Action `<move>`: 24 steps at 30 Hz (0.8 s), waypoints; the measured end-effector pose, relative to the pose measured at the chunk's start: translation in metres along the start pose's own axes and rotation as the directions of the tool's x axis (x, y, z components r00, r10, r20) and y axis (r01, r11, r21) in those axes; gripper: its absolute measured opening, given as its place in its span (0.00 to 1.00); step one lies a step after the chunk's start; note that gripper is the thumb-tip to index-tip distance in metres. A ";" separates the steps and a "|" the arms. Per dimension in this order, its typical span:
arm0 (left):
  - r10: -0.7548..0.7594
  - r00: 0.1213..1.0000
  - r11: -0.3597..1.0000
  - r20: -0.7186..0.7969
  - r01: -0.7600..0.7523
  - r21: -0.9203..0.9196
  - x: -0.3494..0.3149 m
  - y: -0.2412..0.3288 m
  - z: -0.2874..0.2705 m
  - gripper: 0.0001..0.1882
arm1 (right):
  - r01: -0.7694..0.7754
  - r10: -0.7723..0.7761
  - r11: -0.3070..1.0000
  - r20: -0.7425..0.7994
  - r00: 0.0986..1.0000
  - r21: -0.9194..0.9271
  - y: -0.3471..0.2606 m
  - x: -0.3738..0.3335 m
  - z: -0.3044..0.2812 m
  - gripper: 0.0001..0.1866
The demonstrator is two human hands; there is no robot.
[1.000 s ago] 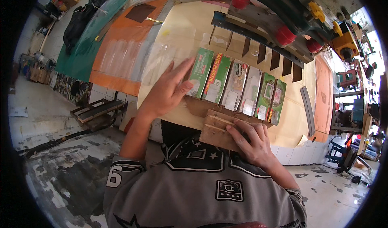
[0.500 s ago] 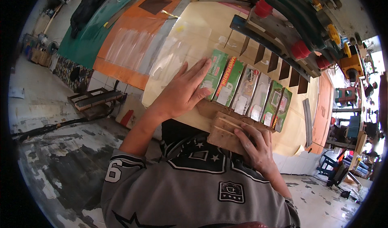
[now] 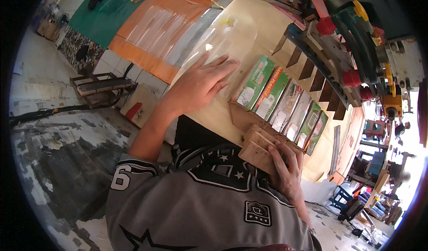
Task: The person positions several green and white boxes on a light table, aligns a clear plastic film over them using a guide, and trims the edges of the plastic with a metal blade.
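Observation:
My left hand (image 3: 198,84), fingers stretched out and apart, lies over the clear plastic sheet (image 3: 223,41) on the pale tabletop. It is just left of a row of flat packs, and nothing shows in its grasp. The leftmost is a green pack (image 3: 255,82); several more green and silvery packs stand beside it. Along their near side runs a brown wooden board (image 3: 243,116). My right hand (image 3: 287,166) is closed round the right end of a wooden block (image 3: 258,148) that sits against this board. Its palm side is hidden.
Beyond the packs stands a machine with a dark bar (image 3: 316,64) carrying several metal blades (image 3: 318,81) over the table. Red knobs (image 3: 325,26) sit on it. A metal strip (image 3: 335,151) lies at the right, and orange sheeting (image 3: 147,37) covers the left side.
My left hand has come off the leftmost green pack and moved left over the plastic sheet. My right hand stays on the wooden block. The whole view has turned slightly.

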State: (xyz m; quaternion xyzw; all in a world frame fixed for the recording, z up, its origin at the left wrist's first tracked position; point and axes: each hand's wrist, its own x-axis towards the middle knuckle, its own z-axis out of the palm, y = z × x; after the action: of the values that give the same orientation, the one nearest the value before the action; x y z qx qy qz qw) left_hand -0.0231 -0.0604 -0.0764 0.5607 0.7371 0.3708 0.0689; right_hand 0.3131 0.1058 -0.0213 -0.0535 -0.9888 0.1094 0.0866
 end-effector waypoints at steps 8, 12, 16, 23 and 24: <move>0.048 0.999 0.992 -0.027 -0.044 0.115 -0.003 -0.003 0.009 0.27 | 0.013 -0.013 1.000 0.018 1.000 0.003 0.006 -0.004 -0.001 0.34; 0.055 0.998 0.990 -0.020 -0.052 0.131 -0.003 -0.001 0.010 0.27 | -0.003 0.003 1.000 0.013 1.000 0.003 0.004 -0.003 -0.002 0.32; 0.035 0.999 0.992 -0.008 -0.034 0.120 0.001 0.003 0.011 0.27 | 0.016 -0.016 1.000 0.011 1.000 0.006 0.004 -0.001 -0.001 0.31; 0.032 0.999 0.989 -0.025 -0.028 0.143 0.003 0.005 0.010 0.25 | 0.032 -0.032 1.000 0.036 0.999 0.000 0.008 0.003 -0.005 0.34; 0.023 1.000 0.990 -0.020 -0.020 0.139 0.005 0.006 0.009 0.25 | 0.044 -0.044 0.999 0.039 0.998 -0.009 0.010 0.002 -0.004 0.35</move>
State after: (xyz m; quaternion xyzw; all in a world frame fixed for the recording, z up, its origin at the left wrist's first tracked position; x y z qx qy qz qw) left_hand -0.0156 -0.0511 -0.0773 0.5679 0.7558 0.3254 0.0179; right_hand 0.3124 0.1169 -0.0194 -0.0299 -0.9917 0.1036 0.0694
